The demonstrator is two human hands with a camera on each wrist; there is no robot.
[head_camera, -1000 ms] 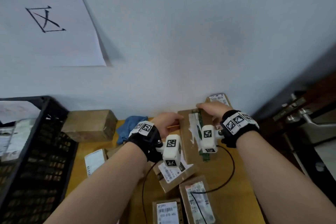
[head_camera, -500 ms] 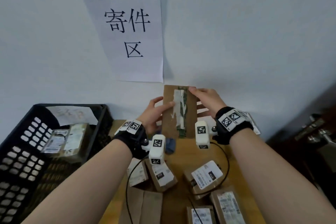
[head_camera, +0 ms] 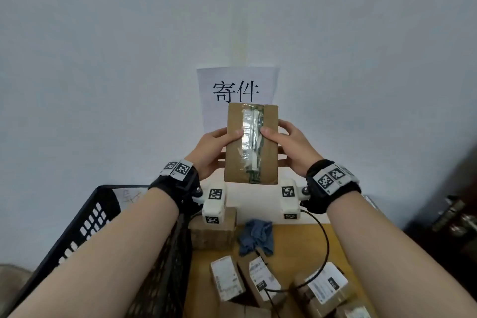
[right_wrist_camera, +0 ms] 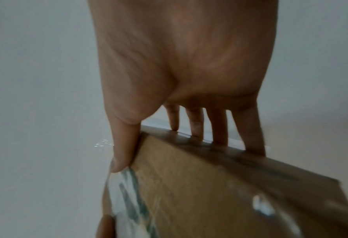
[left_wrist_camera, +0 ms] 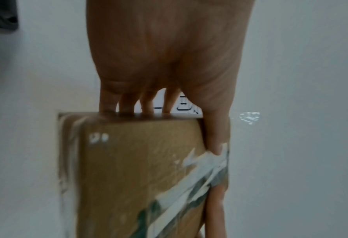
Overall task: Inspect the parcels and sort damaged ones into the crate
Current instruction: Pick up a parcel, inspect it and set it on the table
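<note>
flat cardboard parcel (head_camera: 251,143) with a clear tape strip is held upright in front of the wall sign (head_camera: 237,85), left hand (head_camera: 213,153) and right hand (head_camera: 291,151) each pinching a side edge, thumbs on front, fingers behind. black crate (head_camera: 85,224) sits lower left, more parcels (head_camera: 260,281) on the table below.

Parcel (head_camera: 251,143) lifted off tabletop (head_camera: 299,240), now upright before wall sign (head_camera: 237,85), taped seam facing camera. Left hand (head_camera: 211,153) moved from parcel's near edge to left side, thumb on front; right hand (head_camera: 291,148) shifted from top corner to right side.
</note>
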